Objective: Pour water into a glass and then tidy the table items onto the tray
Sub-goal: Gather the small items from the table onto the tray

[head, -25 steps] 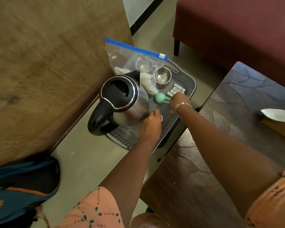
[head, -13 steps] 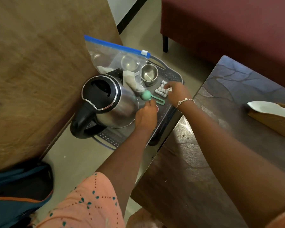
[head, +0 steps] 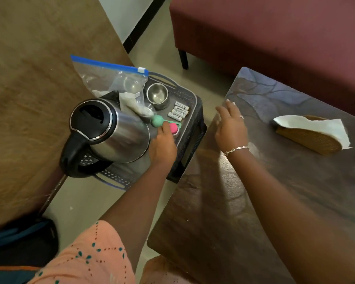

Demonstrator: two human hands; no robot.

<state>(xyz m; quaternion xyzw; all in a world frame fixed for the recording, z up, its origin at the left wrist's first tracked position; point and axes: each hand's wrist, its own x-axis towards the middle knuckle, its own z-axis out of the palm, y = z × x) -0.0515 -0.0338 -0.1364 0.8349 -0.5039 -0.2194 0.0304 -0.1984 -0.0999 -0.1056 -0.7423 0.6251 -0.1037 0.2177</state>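
1. One dark table runs out of frame right and below. The right hand is over its left edge, fingers spread and loose, holding nothing.
2. One tray sits on a black stand just beside the table, its floor mostly buried under its load.
3. One steel kettle fills the tray's near end.
4. One zip bag leans at the far end. A clear round shape shows inside, too blurred to name.
5. The left hand is beside the kettle, fingertips on a pink item and half covering it. Gripping or just touching, I cannot tell.
6. Also on the tray: one steel bowl, four batteries in a row, one green ball-ended tool.
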